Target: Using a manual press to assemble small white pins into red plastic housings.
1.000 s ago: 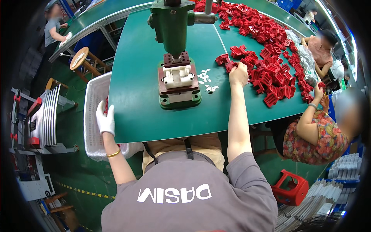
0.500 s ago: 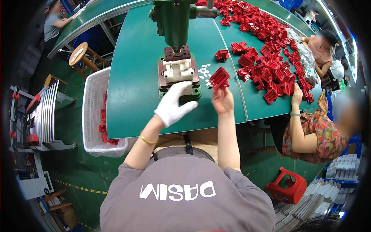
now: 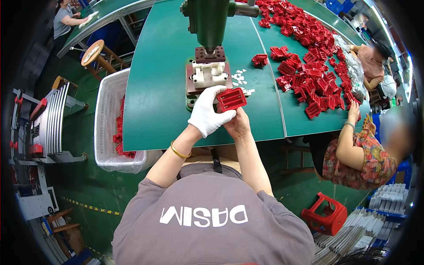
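Observation:
A red plastic housing (image 3: 232, 99) with long slots is held between both hands, just in front of the press. My left hand (image 3: 206, 114), in a white glove, grips its left side with thumb and fingers. My bare right hand (image 3: 239, 123) holds it from below and the right, its fingers partly hidden. Right behind them stands the green press (image 3: 207, 22), with a white fixture (image 3: 208, 74) on its base. Small white pieces (image 3: 239, 77) lie on the table beside the fixture, and one red part (image 3: 259, 61) sits alone past them.
A large heap of red parts (image 3: 309, 84) covers the right of the green table (image 3: 154, 88). A white crate (image 3: 100, 132) with red parts stands at the left edge. A co-worker in a flowered shirt (image 3: 353, 159) sits at the right, near a red stool (image 3: 326, 214).
The red housing has moved left, turning so its slotted face shows. My left hand, apart from it before, now grips it together with the right.

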Demonstrator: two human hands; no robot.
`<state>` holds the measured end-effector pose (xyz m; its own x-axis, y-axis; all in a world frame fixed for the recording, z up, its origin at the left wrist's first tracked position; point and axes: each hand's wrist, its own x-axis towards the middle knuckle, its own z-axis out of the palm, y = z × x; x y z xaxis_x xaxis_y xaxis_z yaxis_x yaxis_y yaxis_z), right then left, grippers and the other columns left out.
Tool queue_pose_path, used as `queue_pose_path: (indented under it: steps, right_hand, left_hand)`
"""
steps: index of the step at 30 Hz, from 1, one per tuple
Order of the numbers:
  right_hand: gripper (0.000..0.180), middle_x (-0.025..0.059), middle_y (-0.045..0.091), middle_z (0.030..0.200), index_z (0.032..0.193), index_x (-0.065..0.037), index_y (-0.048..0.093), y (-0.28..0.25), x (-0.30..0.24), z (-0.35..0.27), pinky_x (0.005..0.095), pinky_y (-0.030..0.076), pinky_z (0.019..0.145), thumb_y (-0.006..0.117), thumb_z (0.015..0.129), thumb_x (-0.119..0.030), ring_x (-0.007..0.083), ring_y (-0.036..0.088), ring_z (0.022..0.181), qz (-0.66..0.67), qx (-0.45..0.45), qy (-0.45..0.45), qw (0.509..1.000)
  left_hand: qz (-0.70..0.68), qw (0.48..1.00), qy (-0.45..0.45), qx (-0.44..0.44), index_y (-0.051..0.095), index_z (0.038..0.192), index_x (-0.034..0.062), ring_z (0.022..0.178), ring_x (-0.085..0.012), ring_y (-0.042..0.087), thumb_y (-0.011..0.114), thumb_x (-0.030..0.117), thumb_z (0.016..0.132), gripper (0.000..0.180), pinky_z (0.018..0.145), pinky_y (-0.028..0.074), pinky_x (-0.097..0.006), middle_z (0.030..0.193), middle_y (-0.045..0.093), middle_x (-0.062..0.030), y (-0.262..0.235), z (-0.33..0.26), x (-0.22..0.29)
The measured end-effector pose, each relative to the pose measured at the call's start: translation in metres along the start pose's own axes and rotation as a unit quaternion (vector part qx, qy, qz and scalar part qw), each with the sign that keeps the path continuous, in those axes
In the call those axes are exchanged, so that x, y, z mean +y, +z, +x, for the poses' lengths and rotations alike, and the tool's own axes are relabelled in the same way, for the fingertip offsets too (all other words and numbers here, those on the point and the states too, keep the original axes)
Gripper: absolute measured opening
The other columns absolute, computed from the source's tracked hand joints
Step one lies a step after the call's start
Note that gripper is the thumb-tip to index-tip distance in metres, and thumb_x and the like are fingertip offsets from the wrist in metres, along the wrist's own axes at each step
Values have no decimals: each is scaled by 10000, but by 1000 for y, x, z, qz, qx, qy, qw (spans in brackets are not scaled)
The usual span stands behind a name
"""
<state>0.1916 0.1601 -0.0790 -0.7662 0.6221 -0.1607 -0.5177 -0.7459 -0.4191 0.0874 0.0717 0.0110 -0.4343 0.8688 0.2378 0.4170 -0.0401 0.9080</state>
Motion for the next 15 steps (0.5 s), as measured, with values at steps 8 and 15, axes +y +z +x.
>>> queue_pose_path:
  steps: [8,15]
  right_hand:
    - [268,82,662,1098,1233,-33,552,26,-12,-8,315,539,831,478,985,-103,171,654,960,-87,10,6,996]
    - [313,130,661,1097,1258,19,526,3,-18,-5,327,539,843,491,996,-150,202,661,965,-167,12,13,986]
  left_hand:
    - [42,998,35,37,528,1241,1,1144,-251,575,757,206,684,636,1010,441,-349,1192,606,-151,-20,8,-10]
    - [38,997,47,54,536,1210,-7,1083,-268,594,746,154,690,583,974,462,-354,1135,602,-151,-29,17,-12]
